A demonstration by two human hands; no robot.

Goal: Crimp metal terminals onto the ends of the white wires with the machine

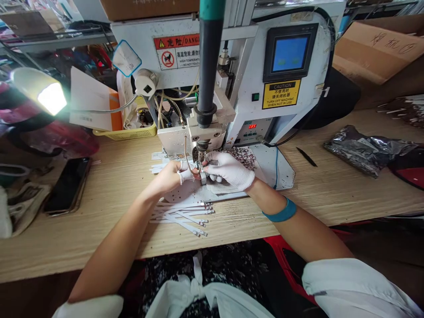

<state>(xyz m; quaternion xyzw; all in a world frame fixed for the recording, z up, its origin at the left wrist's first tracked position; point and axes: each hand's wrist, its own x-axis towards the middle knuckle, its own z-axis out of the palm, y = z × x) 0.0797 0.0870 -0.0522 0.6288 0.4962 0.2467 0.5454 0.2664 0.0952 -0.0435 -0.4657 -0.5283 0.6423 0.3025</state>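
Observation:
Both my hands meet under the head (201, 150) of a white bench machine (285, 110). My left hand (172, 176), bare but for white finger cots, pinches a small white strip end (202, 177) at the tool tip. My right hand (232, 170), in a white glove, has its fingers curled on the same piece from the right. Several finished white strips with metal ends (185, 216) lie fanned on the wooden table (331, 194) just in front of my hands. More white strips (159, 168) lie left of the machine base.
A lit desk lamp (43, 95) and a black phone (68, 185) are at the left. A yellow basket (129, 130) with papers stands behind. At the right lie black tweezers (306, 157), a dark foil bag (361, 150) and a cardboard box (377, 48).

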